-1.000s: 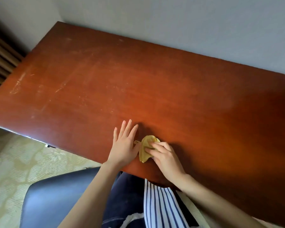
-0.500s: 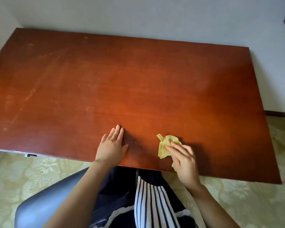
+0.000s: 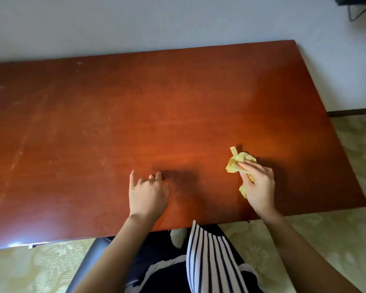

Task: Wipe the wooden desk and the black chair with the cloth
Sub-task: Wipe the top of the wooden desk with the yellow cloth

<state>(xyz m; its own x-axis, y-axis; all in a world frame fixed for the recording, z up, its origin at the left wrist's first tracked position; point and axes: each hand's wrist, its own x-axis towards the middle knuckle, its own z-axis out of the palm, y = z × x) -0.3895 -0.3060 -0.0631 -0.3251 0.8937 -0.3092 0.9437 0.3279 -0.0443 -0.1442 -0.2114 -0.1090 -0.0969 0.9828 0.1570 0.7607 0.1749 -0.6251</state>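
The right hand (image 3: 259, 185) is gripping the yellow cloth (image 3: 238, 162) (crumpled beneath its fingers) on the wooden worktop (image 3: 135, 115); the left hand (image 3: 148, 194) is resting nearby, fingers loosely curled, empty.

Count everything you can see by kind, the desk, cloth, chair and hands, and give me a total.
Wooden desk: 1
Yellow cloth: 1
Chair: 1
Hands: 2, left hand and right hand
Total: 5

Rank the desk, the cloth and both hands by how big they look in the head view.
1. desk: by far the largest.
2. left hand and right hand: they look alike, so no ranking.
3. cloth: smallest, though partly hidden under the right hand.
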